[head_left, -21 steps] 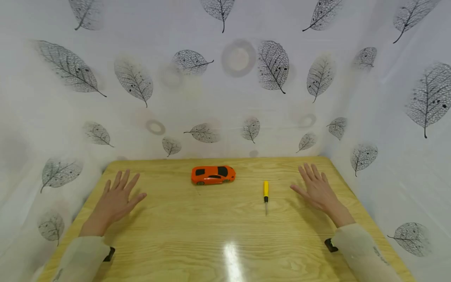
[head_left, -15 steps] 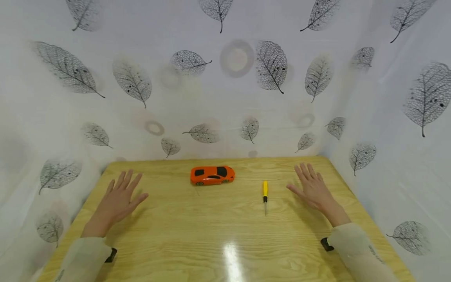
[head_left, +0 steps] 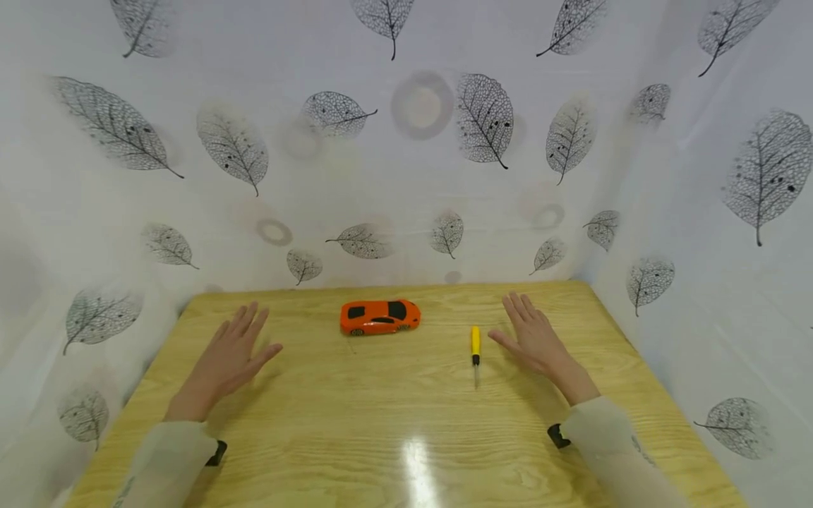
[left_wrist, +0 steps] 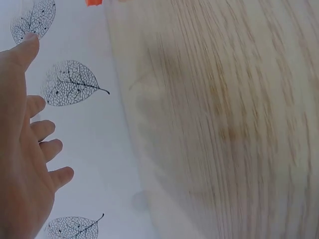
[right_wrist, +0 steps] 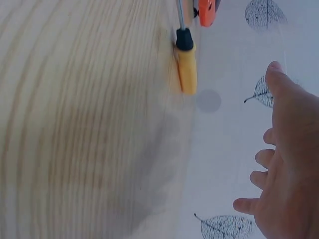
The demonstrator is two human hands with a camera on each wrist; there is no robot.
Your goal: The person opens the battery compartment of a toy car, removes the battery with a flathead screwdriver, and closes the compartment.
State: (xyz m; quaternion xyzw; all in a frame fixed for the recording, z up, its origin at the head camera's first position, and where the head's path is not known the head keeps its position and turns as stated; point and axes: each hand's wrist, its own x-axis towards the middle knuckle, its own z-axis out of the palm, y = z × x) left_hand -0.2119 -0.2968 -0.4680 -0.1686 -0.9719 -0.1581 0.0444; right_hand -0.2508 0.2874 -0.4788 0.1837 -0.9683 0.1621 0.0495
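An orange toy car (head_left: 380, 317) with black windows stands on the wooden table, a little left of centre near the back edge. To its right lies a screwdriver (head_left: 476, 346) with a yellow handle and black collar, its metal tip toward the person. My right hand (head_left: 536, 346) hovers just right of the screwdriver, fingers spread and holding nothing. On the other side, my left hand (head_left: 225, 360) is held over the table, left of the car, also with spread fingers and nothing in it. The right wrist view shows the yellow handle (right_wrist: 187, 72) apart from the hand.
The wooden table (head_left: 356, 423) has a bright light reflection near its front. A white curtain (head_left: 394, 176) printed with leaves hangs behind the table and along both sides. Each sleeve has a dark device at the wrist.
Both hands have moved inward, the right one toward the screwdriver and the left one toward the car. The car and screwdriver keep their places on the table; the head view has shifted slightly.
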